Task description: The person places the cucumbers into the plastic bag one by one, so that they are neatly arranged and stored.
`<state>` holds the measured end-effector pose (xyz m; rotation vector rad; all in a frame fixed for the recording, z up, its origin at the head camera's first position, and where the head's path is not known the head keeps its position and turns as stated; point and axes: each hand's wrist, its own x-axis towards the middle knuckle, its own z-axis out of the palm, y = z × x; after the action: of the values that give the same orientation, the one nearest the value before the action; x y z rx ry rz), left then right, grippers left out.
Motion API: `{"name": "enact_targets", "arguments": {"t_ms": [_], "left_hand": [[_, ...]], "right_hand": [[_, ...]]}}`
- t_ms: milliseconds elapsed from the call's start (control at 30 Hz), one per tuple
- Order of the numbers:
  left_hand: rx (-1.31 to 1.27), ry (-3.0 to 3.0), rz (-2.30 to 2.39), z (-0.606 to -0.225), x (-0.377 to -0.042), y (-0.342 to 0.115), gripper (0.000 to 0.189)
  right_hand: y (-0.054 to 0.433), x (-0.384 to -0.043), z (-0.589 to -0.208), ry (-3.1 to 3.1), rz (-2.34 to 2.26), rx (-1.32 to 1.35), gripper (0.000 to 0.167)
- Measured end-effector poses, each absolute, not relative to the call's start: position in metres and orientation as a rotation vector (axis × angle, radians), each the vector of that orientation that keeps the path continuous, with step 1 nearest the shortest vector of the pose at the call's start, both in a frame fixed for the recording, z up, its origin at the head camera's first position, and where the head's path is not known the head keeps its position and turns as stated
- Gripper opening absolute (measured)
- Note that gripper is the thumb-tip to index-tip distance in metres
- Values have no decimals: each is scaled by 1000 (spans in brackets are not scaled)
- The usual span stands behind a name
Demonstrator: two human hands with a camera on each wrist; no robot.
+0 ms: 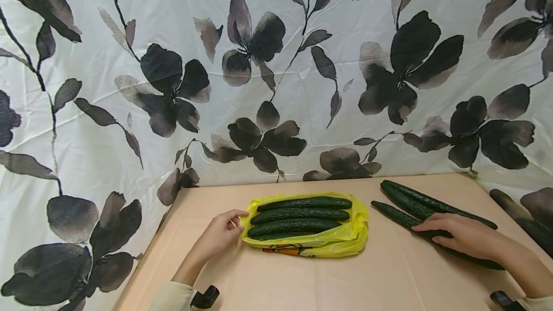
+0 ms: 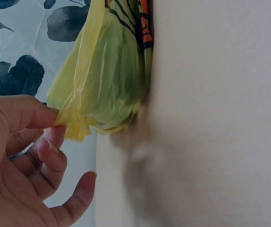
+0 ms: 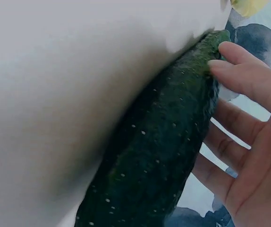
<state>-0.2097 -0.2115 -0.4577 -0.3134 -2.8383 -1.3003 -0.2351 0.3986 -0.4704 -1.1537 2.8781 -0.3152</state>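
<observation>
Left hand (image 1: 221,235): angled in at the bag's (image 1: 355,245) left end, fingers pinching it.
Right hand (image 1: 471,238): reaching over a cucumber (image 3: 152,142), fingers apart, touching; grip, we can't tell.

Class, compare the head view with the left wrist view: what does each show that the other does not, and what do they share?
Only the head view: the right hand, the loose cucumbers beside it, and the uncovered tops of the bagged cucumbers.

Only the left wrist view: the palm side of the left hand, with a close look at its pinch.

Both: that hand, the yellow bag, its orange-and-black print, the tabletop and the flower-patterned backdrop.
</observation>
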Motion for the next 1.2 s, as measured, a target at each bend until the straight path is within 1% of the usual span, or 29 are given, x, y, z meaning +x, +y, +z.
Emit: {"name": "enact_targets", "arguments": {"t_ms": [200, 567, 733, 867, 1200], "left_hand": [[-297, -2841, -1303, -457, -209, -211, 37], [-314, -2841, -1294, -457, -210, -213, 37], [-307, -2844, -1305, -458, -209, -213, 37], [-291, -2853, -1310, -458, -209, -213, 38], [-327, -2847, -1312, -462, -209, -217, 38]], "right_hand": [[400, -241, -471, 2863, -410, -1367, 42], [395, -241, -466, 2739, -648, -1468, 34], [391, -238, -468, 2619, -742, -1370, 29], [384, -237, -468, 2564, -693, -1262, 33], [370, -227, -460, 2642, -454, -1005, 39]]}}
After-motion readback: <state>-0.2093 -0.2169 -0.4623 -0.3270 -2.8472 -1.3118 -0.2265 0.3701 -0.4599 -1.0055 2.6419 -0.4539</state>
